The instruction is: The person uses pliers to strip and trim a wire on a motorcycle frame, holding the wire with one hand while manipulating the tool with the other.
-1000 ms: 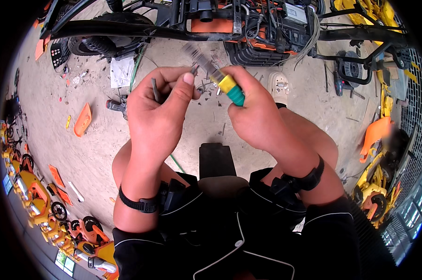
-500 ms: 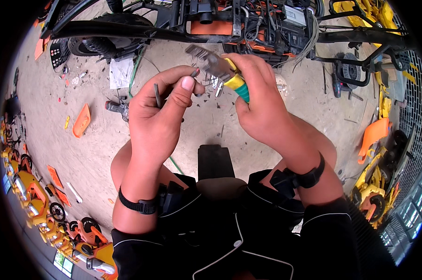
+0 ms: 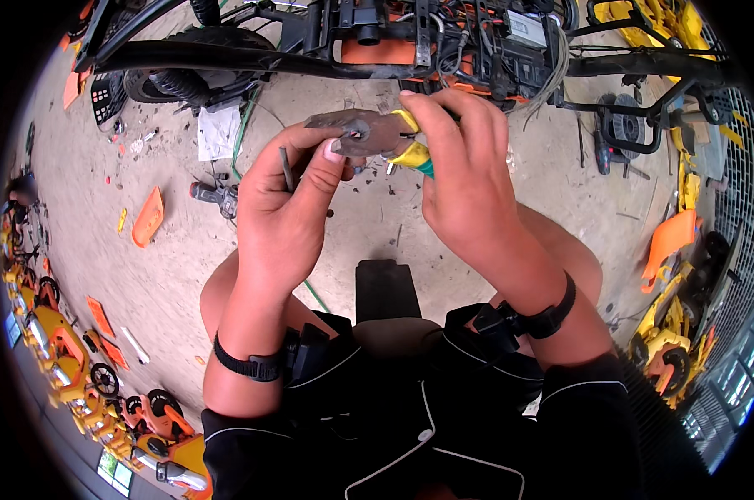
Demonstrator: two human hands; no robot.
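Pinched between the thumb and fingers of my left hand (image 3: 289, 200) is a thin grey length that looks like cable (image 3: 286, 167). One piece of it sticks up beside the base of my index finger; its other end is at my thumb tip. My right hand (image 3: 468, 167) is wrapped round the yellow and green handles of a pair of pliers (image 3: 375, 133). The worn metal jaws point left and lie over my left thumb and index fingertips, around the cable's end. Whether they bite on it I cannot tell.
A black vehicle frame (image 3: 227, 55) with wiring spans the far side. On the concrete floor lie a cordless power tool (image 3: 214, 197), an orange panel (image 3: 148, 218), a white sheet (image 3: 217, 132) and small scraps. A drill (image 3: 602, 150) lies at right. Orange-yellow small vehicles (image 3: 56, 333) line the left.
My right hand has brought the pliers left and turned them flatter, so the jaws now reach the cable end at my left fingertips. My left hand has barely moved.
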